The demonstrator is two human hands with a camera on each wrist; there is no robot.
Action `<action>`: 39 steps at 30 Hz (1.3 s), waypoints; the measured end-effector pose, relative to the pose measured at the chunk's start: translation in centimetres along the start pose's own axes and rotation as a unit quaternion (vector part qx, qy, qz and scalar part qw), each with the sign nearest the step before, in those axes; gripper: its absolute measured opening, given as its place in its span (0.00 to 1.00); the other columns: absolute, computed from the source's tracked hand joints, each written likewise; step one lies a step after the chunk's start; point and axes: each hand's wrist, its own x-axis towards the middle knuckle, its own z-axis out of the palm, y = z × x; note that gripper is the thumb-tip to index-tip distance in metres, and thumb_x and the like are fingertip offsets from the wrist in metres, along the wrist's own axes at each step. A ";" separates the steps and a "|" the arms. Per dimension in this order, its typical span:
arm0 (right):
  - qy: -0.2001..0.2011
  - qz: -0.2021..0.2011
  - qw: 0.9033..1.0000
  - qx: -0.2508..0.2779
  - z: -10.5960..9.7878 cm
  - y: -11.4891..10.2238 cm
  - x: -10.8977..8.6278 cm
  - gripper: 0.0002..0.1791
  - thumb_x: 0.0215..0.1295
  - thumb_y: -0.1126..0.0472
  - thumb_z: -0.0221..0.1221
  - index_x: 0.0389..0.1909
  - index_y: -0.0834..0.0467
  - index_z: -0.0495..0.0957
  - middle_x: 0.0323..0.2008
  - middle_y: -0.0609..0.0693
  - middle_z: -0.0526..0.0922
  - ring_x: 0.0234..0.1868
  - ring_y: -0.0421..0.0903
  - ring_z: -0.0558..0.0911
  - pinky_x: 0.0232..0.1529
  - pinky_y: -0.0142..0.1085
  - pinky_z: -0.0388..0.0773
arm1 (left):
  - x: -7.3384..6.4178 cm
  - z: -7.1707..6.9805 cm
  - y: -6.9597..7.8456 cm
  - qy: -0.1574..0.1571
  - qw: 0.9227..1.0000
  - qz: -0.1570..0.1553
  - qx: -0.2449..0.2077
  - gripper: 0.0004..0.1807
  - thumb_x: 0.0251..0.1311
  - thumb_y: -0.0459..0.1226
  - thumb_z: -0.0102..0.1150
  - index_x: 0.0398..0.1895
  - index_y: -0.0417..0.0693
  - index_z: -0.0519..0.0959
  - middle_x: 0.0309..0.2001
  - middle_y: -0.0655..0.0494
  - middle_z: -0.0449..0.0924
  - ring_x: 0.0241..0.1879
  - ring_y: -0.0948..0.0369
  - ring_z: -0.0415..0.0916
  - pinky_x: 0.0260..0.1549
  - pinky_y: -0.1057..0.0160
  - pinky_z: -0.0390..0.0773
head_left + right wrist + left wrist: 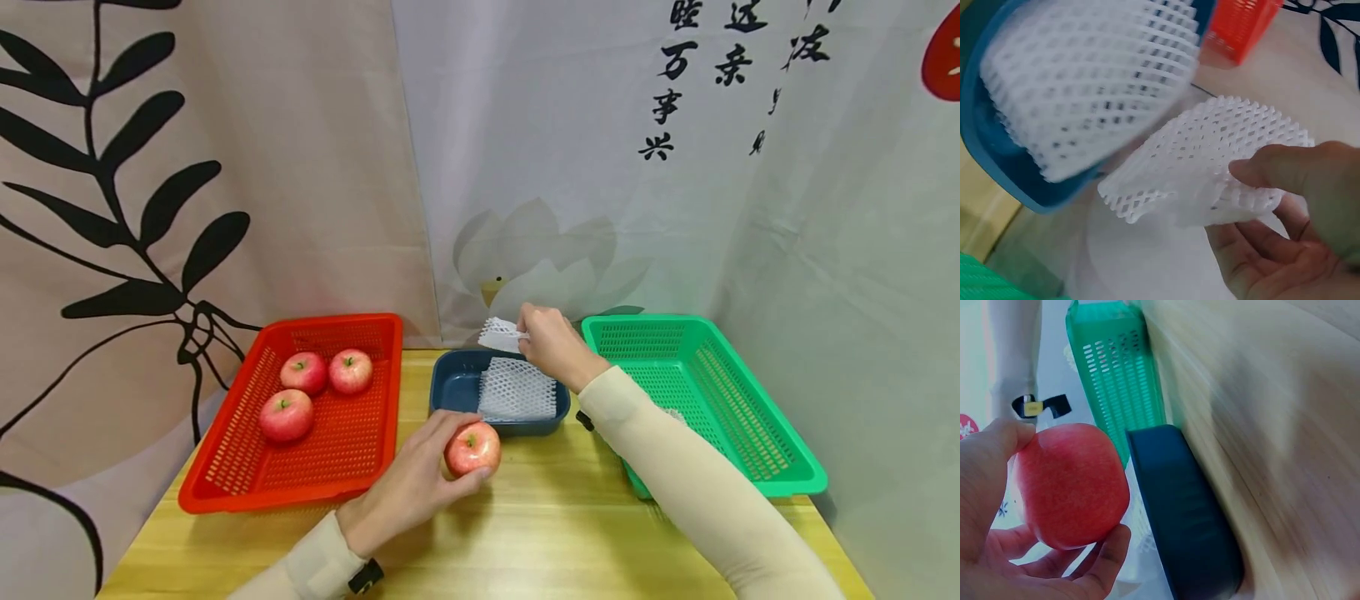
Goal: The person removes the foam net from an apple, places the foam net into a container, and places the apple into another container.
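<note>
My left hand (420,471) grips a red apple (472,450) between thumb and fingers, just in front of the dark blue bin (444,387). In the left wrist view the same apple (1075,487) fills the space between thumb and fingertips. With my right hand (553,343) I pinch a white foam fruit net (501,335) above the bin's far edge. The right wrist view shows this foam net (1204,156) flattened, one end under the thumb. More white foam nets (517,389) lie in the bin.
At the left stands a red basket (330,492) holding three apples (287,415). A green basket (757,408) is at the right, partly behind my right forearm; something whitish in it is mostly hidden. A printed cloth (315,167) hangs behind the wooden table (540,533).
</note>
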 end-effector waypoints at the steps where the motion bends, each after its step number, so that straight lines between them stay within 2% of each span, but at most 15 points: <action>1: -0.008 -0.002 1.000 -0.001 0.4 0.1 0.1 0.05 0.77 0.72 0.68 0.48 0.66 0.83 0.45 0.62 0.91 0.42 0.57 0.91 0.48 0.49 0.94 | 0.0 0.0 0.0 -0.001 1.000 0.000 0.001 0.39 0.67 0.51 0.86 0.77 0.50 0.82 0.66 0.58 0.86 0.62 0.62 0.86 0.67 0.56 0.91; 6: -0.076 -0.009 0.997 -0.024 1.9 0.3 0.3 0.08 0.75 0.73 0.70 0.50 0.66 0.84 0.46 0.61 0.91 0.46 0.58 0.92 0.51 0.48 0.94 | 0.0 0.0 0.0 -0.005 1.000 0.000 0.005 0.39 0.68 0.51 0.86 0.77 0.50 0.82 0.66 0.58 0.86 0.62 0.62 0.86 0.67 0.55 0.91; 11: -0.162 -0.017 0.986 -0.029 2.9 0.5 0.1 0.18 0.76 0.69 0.74 0.63 0.66 0.86 0.59 0.62 0.93 0.60 0.60 0.93 0.63 0.50 0.93 | -0.1 0.0 0.2 -0.007 1.000 -0.003 0.004 0.39 0.68 0.51 0.86 0.77 0.49 0.82 0.65 0.58 0.86 0.61 0.62 0.86 0.65 0.56 0.92; 16: -0.225 0.007 0.974 -0.008 3.9 0.6 -0.1 0.26 0.81 0.58 0.74 0.73 0.63 0.85 0.72 0.60 0.89 0.73 0.60 0.88 0.76 0.54 0.87 | -0.1 0.2 0.2 -0.011 1.000 -0.005 -0.001 0.39 0.68 0.50 0.86 0.77 0.49 0.82 0.65 0.58 0.86 0.61 0.62 0.86 0.65 0.57 0.92; 21: -0.269 0.028 0.963 -0.012 4.7 0.8 -0.2 0.26 0.88 0.47 0.67 0.76 0.57 0.85 0.76 0.56 0.88 0.79 0.58 0.85 0.81 0.55 0.82 | -0.1 0.3 0.3 -0.012 1.000 -0.009 -0.005 0.38 0.69 0.51 0.86 0.77 0.51 0.82 0.64 0.59 0.86 0.61 0.62 0.86 0.65 0.56 0.92; 27: -0.297 0.027 0.954 -0.016 5.5 0.8 -0.5 0.24 0.92 0.52 0.60 0.79 0.56 0.83 0.79 0.56 0.85 0.82 0.58 0.82 0.84 0.55 0.80 | -0.1 0.4 0.2 -0.013 1.000 -0.007 -0.007 0.38 0.69 0.52 0.85 0.77 0.50 0.82 0.64 0.59 0.85 0.59 0.63 0.85 0.63 0.57 0.92; 33: -0.311 0.022 0.950 -0.016 5.5 1.2 -0.5 0.26 0.92 0.55 0.60 0.83 0.57 0.78 0.82 0.57 0.82 0.86 0.59 0.78 0.88 0.56 0.75 | 0.2 0.3 0.2 -0.013 1.000 -0.009 -0.006 0.38 0.69 0.52 0.85 0.77 0.50 0.82 0.65 0.59 0.85 0.60 0.63 0.85 0.64 0.57 0.92; 39: -0.319 0.031 0.947 -0.003 4.8 1.4 -0.6 0.29 0.91 0.53 0.62 0.86 0.55 0.76 0.83 0.57 0.81 0.85 0.59 0.79 0.86 0.57 0.76 | 0.6 0.0 0.3 -0.011 1.000 -0.010 0.003 0.39 0.68 0.51 0.86 0.77 0.51 0.82 0.65 0.58 0.85 0.60 0.62 0.86 0.65 0.56 0.92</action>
